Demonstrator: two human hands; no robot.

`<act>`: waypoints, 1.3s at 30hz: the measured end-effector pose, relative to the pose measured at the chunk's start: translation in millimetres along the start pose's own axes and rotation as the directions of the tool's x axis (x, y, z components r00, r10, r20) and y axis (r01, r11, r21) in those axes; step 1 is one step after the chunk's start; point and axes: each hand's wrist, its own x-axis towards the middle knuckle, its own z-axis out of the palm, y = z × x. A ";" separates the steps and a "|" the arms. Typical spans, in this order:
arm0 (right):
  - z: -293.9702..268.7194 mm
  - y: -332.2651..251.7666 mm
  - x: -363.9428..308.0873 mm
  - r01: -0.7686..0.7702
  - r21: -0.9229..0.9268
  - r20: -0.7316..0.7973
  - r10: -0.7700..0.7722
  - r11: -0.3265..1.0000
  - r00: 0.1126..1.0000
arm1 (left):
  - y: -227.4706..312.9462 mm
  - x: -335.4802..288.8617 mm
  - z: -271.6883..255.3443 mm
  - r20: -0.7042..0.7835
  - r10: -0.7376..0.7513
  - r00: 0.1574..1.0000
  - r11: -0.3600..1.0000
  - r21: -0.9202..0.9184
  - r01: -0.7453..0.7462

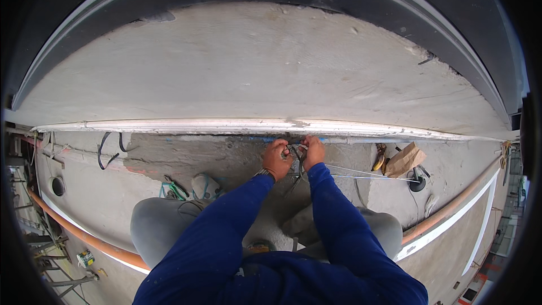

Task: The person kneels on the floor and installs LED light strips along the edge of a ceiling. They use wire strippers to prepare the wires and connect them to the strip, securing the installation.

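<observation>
My left hand (277, 158) is closed, its fingers curled at one side of a small bunch of dark electrical cables (301, 170). Close beside it, my right hand (313, 153) pinches the other side of the same bunch, near some whitish strands. The cable ends are partly hidden by my fingers. Both hands are low against the wall, just below a pale ribbed trim strip (226, 126). A loose cable loop hangs under them.
Pliers with green handles (179, 188) lie left of my knees. A black cable loop (100, 149) sticks out farther left. To the right are a brown paper bag (405, 160), a black round object (416, 184) and taut white cord (367, 177). An orange pipe (90, 232) runs behind.
</observation>
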 end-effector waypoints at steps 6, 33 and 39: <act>13.7 -2.7 -14.0 0.030 0.124 0.122 -0.046 0.992 0.991 | -13.7 4.7 0.1 0.388 -0.160 0.908 0.986 0.028 0.162; 45.1 -31.2 -37.1 0.266 -0.440 0.367 -0.098 0.858 0.925 | -49.8 -8.8 30.6 0.372 -0.161 0.914 0.987 0.058 0.151; 53.2 -36.3 -48.7 0.326 -0.430 0.337 -0.185 0.842 0.923 | -64.3 -11.6 34.4 0.362 -0.128 0.923 0.992 0.048 0.119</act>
